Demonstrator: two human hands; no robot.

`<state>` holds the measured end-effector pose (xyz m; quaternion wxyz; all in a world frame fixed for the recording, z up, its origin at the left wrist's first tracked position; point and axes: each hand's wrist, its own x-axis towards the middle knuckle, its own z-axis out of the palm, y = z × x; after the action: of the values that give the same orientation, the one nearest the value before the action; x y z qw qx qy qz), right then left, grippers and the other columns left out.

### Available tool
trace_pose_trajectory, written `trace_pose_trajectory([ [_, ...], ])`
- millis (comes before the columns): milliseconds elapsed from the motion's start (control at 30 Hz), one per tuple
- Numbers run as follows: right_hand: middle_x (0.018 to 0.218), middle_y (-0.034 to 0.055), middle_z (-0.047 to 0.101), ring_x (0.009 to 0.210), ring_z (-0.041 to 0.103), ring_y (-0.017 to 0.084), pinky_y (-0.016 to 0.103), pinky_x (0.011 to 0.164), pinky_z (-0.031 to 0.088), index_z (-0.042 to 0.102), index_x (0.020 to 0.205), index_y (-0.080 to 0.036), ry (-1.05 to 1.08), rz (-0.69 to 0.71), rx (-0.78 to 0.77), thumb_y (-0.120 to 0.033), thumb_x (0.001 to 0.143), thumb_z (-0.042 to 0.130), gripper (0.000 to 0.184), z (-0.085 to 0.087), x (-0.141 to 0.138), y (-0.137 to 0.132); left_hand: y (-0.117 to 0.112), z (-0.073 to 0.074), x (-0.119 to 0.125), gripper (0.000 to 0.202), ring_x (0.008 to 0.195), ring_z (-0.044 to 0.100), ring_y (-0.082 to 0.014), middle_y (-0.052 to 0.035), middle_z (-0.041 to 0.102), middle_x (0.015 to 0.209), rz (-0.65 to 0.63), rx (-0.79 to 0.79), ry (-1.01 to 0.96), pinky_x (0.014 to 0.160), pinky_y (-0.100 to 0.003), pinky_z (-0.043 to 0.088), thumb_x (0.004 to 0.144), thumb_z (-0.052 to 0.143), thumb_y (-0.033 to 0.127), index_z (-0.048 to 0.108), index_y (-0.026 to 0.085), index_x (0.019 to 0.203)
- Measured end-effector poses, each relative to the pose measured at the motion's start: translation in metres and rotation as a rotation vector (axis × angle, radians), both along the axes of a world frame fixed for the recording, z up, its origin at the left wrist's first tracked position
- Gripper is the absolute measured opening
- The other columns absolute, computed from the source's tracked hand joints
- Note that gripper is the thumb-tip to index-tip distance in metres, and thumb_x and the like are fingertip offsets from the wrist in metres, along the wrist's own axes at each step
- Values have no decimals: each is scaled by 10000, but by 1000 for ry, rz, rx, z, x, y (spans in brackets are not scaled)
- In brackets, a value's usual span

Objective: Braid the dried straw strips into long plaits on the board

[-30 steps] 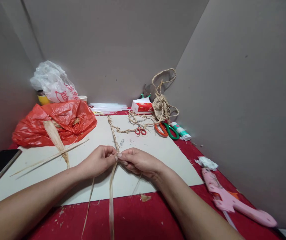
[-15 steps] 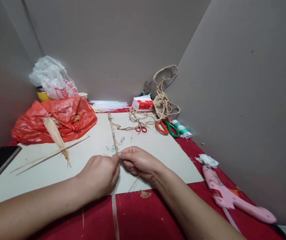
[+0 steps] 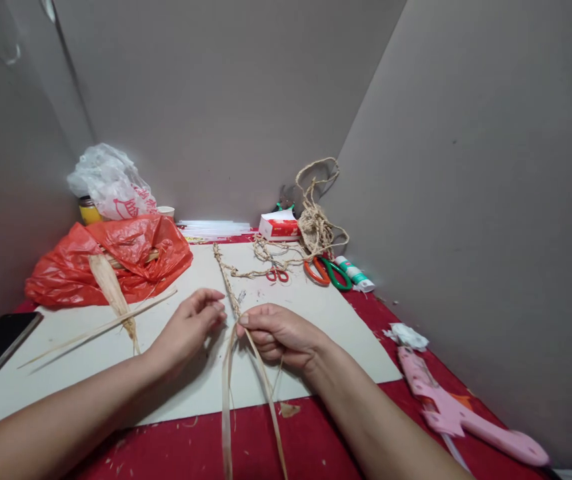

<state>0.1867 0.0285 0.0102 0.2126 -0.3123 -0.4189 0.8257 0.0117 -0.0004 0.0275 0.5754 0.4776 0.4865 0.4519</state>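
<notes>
A thin braided cord of pale dried husk runs along the white board toward me. Where the braid ends, my right hand pinches it between thumb and fingers. Two loose husk strips hang from that point down over the board's front edge. Just left of the braid, my left hand is off it, fingers apart and slightly curled, holding nothing.
A red plastic bag with a dried husk lies at left, near a phone. Behind stand a tissue box, a rope bundle and scissors. A pink glue gun lies at right.
My left hand has let go of the braid and moved left, its fingers opening. A second strip now hangs below my right hand, which keeps its pinch. The view has tilted up slightly.
</notes>
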Motion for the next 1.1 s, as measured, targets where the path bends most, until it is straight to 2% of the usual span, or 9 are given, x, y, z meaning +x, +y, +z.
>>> trace_pose_trajectory([
  [100,391,-126,231,340,80,11,157,325,48,568,710,-110,-6,6,29,-310,749,613,209,-1,-1,0,7,-15,2,179,559,525,-91,-11,566,709,-239,-250,-162,544,-208,399,745,558,279,510,162,872],
  [200,387,-124,243,336,94,16,166,326,58,574,715,-111,-58,13,66,-330,750,614,225,-2,-2,0,4,-19,3,173,375,270,-36,65,397,504,-339,-233,-52,383,-177,187,773,526,320,525,150,743],
  [267,382,-121,254,333,113,20,175,330,72,578,716,-113,-105,18,112,-333,744,618,226,-2,-1,0,4,-17,1,202,377,195,-35,81,337,463,-329,-169,75,386,-194,127,781,518,329,544,140,713],
  [433,380,-105,283,330,145,32,206,340,83,591,694,-112,-241,51,258,-356,760,588,252,-2,-1,0,12,-21,-6,233,427,269,-48,55,429,515,-345,-19,275,433,-204,184,778,517,339,571,130,692],
  [600,446,-73,330,403,221,46,201,392,146,636,711,-95,-491,35,532,-276,790,524,227,-2,-5,-3,15,-27,-7,323,458,256,-63,56,397,504,-399,24,374,450,-215,175,788,493,403,600,115,691],
  [767,508,-48,376,506,305,68,185,468,247,619,672,-106,-631,22,708,-157,750,467,178,1,-10,-8,14,-23,-4,269,455,257,-65,70,363,484,-409,-12,356,459,-213,190,773,477,368,547,138,654],
  [867,531,-41,370,528,320,75,185,477,257,547,611,-125,-709,42,797,-183,759,450,186,3,-9,-11,15,-25,-3,228,457,253,-65,74,340,484,-385,-5,341,454,-217,179,744,487,339,467,160,605],
  [967,589,-20,458,577,391,90,186,509,290,535,642,-136,-759,-12,873,-242,787,436,206,5,-5,-12,16,-32,-3,233,455,247,-63,74,324,475,-359,7,339,453,-222,169,729,494,336,436,168,578],
  [1100,570,-14,471,555,400,87,181,484,287,507,600,-139,-792,-31,877,-204,752,423,185,8,-5,-14,17,-40,-3,209,453,258,-61,71,346,470,-319,12,291,463,-223,177,706,498,313,450,164,568],
])
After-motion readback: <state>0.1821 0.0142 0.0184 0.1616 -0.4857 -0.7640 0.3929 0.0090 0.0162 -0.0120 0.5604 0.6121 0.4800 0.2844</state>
